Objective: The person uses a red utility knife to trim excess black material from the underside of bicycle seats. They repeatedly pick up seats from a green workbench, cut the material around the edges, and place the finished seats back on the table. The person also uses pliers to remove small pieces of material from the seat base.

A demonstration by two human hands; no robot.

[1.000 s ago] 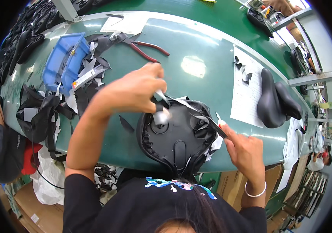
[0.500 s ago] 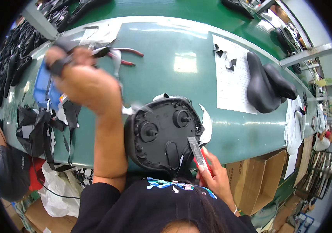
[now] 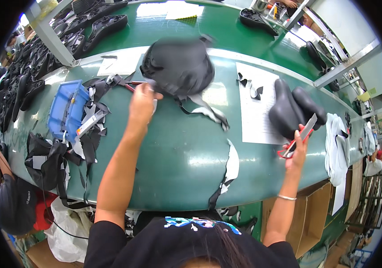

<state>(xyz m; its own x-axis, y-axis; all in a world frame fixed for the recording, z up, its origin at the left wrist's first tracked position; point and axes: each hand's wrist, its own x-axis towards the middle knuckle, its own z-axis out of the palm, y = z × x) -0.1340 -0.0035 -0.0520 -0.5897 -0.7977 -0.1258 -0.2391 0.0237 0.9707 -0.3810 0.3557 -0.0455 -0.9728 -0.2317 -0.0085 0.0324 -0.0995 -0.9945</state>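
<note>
Over the far middle of the table, a wide black bicycle saddle (image 3: 179,64) is smeared by motion. My left hand (image 3: 142,105) is closed at its lower left edge; the fingertips are partly hidden by blur. A black-and-white trimming strip (image 3: 208,111) trails below the saddle. Off to the right, my right hand (image 3: 296,152) grips a red utility knife (image 3: 293,145), its long blade bare and pointing up and away. Another cut strip (image 3: 231,165) lies curled on the tabletop near the front edge. Red-handled pliers (image 3: 130,86) lie partly hidden beside my left hand.
At left stand a blue bin (image 3: 68,111) with scraps and a black bag (image 3: 43,156). Black saddles (image 3: 284,109) rest on a paper sheet (image 3: 253,125) at right, beside white cloths (image 3: 336,147). A cardboard box (image 3: 311,214) sits below; a metal post (image 3: 52,33) rises behind.
The saddle has gone from near my body, underside up, to the far middle. My left hand has come down and right. My right hand has carried the knife out to the right.
</note>
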